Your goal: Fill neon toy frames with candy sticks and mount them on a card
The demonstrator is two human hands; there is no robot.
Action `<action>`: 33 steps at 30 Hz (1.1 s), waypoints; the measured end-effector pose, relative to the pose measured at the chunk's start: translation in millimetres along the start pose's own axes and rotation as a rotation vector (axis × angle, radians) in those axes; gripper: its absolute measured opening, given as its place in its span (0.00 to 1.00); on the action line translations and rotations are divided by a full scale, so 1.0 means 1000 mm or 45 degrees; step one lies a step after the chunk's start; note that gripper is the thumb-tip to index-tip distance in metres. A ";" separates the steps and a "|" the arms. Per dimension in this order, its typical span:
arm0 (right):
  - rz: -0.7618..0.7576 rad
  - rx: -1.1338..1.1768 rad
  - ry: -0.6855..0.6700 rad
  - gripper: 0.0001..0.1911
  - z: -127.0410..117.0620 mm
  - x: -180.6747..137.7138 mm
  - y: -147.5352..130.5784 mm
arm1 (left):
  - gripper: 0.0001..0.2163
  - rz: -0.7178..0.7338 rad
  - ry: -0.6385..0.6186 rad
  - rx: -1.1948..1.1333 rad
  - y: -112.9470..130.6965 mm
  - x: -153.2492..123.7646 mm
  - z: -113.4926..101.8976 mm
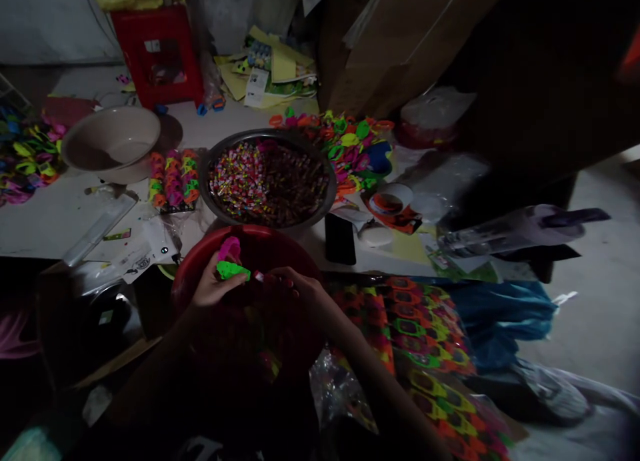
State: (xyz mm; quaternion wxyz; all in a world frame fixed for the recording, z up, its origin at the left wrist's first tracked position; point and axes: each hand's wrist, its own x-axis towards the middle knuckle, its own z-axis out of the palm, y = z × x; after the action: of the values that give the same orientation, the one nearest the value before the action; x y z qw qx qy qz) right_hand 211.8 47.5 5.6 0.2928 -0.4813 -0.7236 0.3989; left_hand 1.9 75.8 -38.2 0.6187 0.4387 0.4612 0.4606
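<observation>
My left hand (211, 286) is closed around a bright green plastic toy piece (232, 270), with a pink piece (229, 249) just above it. My right hand (286, 285) is pinched beside it and holds a small wrapped candy (258, 275) against the green piece. Both hands hover over a red plastic basin (260, 244). Right behind it stands a metal bowl (218, 151) full of small wrapped candies (267, 183).
A beige bowl (111, 143) and a red stool (157, 54) stand at the back left. A pack of coloured rings (173, 179) lies left of the metal bowl, loose toys (350, 144) to its right, a black phone (340, 238) near it. Sheets of neon toy glasses (425, 341) lie at the right.
</observation>
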 end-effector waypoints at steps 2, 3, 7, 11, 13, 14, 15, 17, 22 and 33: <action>-0.016 0.007 -0.014 0.13 0.003 0.001 -0.002 | 0.16 0.035 -0.046 0.049 0.004 -0.003 -0.004; -0.030 0.008 -0.014 0.14 0.005 0.002 -0.003 | 0.15 0.054 -0.077 0.081 0.006 -0.005 -0.006; -0.093 -0.009 0.018 0.16 0.006 0.001 -0.008 | 0.13 0.136 -0.147 0.165 0.016 -0.013 -0.007; -0.179 -0.020 0.019 0.15 0.003 0.000 -0.017 | 0.12 0.208 -0.156 0.223 0.024 -0.019 -0.003; -0.202 -0.016 0.000 0.15 0.001 0.000 -0.023 | 0.13 0.231 -0.135 0.295 0.026 -0.021 -0.001; -0.211 -0.020 -0.009 0.15 0.001 0.001 -0.025 | 0.14 0.243 -0.118 0.340 0.026 -0.022 -0.001; -0.230 -0.029 -0.014 0.16 0.000 0.001 -0.027 | 0.15 0.260 -0.101 0.392 0.026 -0.023 -0.001; -0.284 -0.073 -0.021 0.17 -0.001 0.000 -0.029 | 0.16 0.318 -0.068 0.505 0.025 -0.024 -0.003; -0.434 -0.197 -0.003 0.19 -0.001 0.000 -0.029 | 0.15 0.496 -0.034 0.692 0.024 -0.026 -0.007; -0.740 -0.595 -0.076 0.27 0.006 -0.009 -0.013 | 0.16 0.395 -0.219 0.937 0.019 -0.027 -0.017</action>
State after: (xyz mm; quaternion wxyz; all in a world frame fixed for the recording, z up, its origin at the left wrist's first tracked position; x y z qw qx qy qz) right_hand 204.6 34.3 13.0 0.2549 -0.2980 -0.9096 0.1372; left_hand -21.6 55.0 -18.9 0.3800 0.7320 0.4700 0.3144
